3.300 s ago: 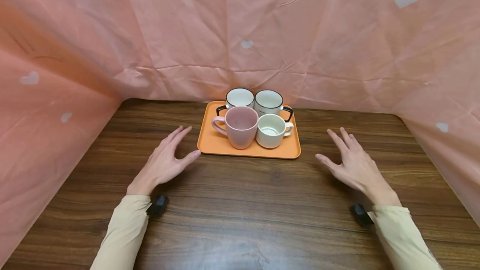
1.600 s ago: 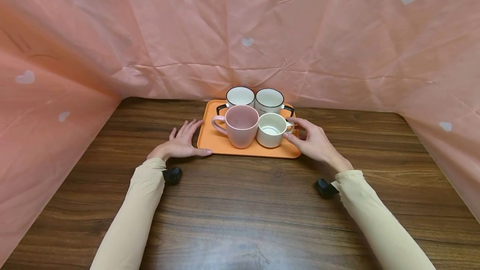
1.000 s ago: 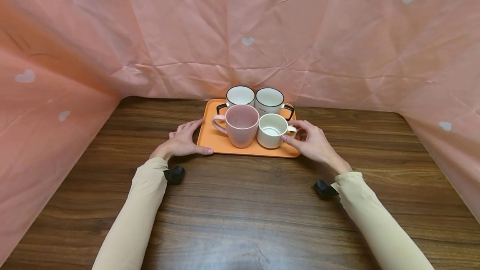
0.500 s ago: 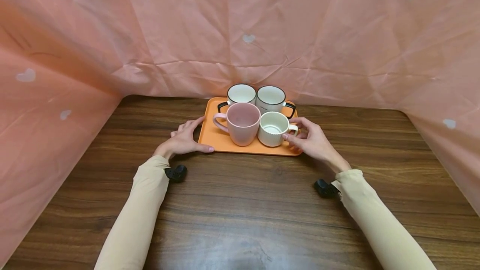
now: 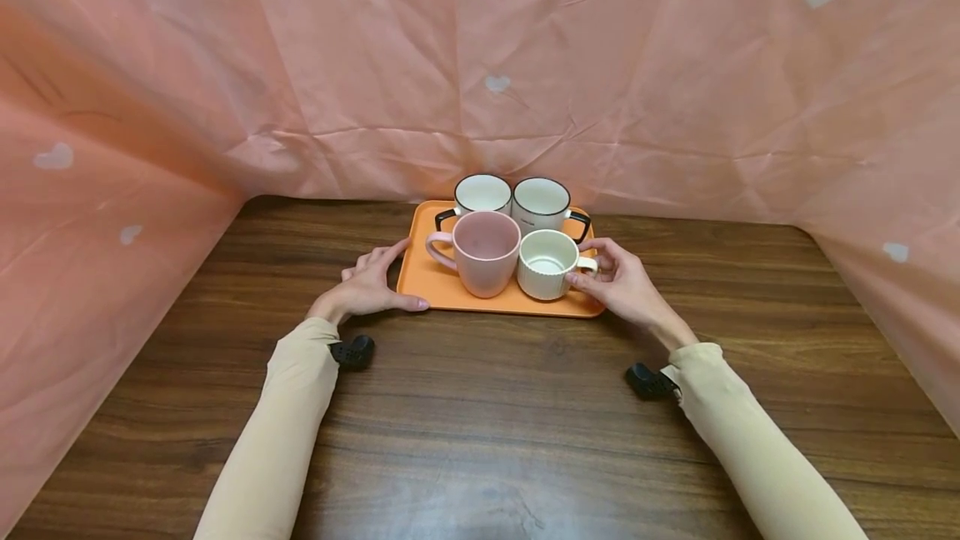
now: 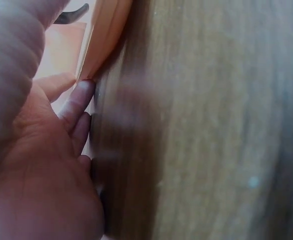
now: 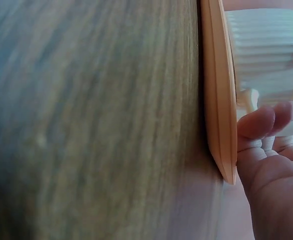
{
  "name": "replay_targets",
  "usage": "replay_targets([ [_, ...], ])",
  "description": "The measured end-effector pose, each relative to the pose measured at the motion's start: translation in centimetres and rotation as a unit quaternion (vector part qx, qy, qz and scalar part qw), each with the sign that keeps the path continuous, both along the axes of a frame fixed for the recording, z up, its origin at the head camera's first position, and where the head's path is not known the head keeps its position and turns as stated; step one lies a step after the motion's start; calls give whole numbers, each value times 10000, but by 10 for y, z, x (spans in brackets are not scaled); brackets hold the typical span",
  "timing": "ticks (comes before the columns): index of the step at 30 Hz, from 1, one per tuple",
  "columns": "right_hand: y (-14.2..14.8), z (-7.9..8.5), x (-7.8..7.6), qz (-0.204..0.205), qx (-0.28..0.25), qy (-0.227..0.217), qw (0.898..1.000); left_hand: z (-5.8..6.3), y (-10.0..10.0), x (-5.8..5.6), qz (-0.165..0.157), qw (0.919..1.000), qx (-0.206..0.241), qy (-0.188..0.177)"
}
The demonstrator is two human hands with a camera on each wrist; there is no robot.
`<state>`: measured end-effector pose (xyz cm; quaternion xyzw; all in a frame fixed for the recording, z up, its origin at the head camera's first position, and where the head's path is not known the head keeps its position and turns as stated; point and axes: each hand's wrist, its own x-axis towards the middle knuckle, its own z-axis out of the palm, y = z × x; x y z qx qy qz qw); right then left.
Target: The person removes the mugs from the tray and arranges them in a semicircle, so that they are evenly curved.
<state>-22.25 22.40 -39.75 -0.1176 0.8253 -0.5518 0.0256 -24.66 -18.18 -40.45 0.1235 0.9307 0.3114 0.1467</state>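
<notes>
Head: 1 orange rectangular tray (image 5: 424, 282) on the dark wood-grain counter (image 5: 495, 423) bore 4 vessels: 1 cream ribbed cup (image 5: 545, 280), front right; 1 pink tapered mug (image 5: 486, 272), front left; 2 white black-rimmed mugs (image 5: 540, 211) behind. Right hand (image 5: 628, 286) gripped the cup's handle. Left hand (image 5: 366, 283), thumb spread, touched the tray's edge, holding nothing.

Left wrist: fingertips met the tray rim.

Right wrist: fingers curled at the handle. Judged ceramic: stiff, fairly light, smooth, breakable; handle best hold.
</notes>
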Motion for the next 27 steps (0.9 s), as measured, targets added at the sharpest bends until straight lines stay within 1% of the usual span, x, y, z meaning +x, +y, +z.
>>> replay_targets([
  [6, -2, -2, 2, 45, -105, -89, 9999, -5, -1, 0, 35, 10000, -42, -41],
  [10, -2, -2, 2, 82, -267, -104, 9996, -4, -1, 1, 12, 10000, 59, 7],
  [14, -3, -3, 2, 79, -430, -137, 9989, -4, -2, 2, -2, 10000, 93, -27],
  [23, -3, -2, 5, -17, -770, -474, 9959, -2, -1, 2, -5, 10000, 22, -12],
  [27, -1, 0, 7, 42, -1110, -594, 9920, 0, -1, 3, -6, 10000, 28, 1],
])
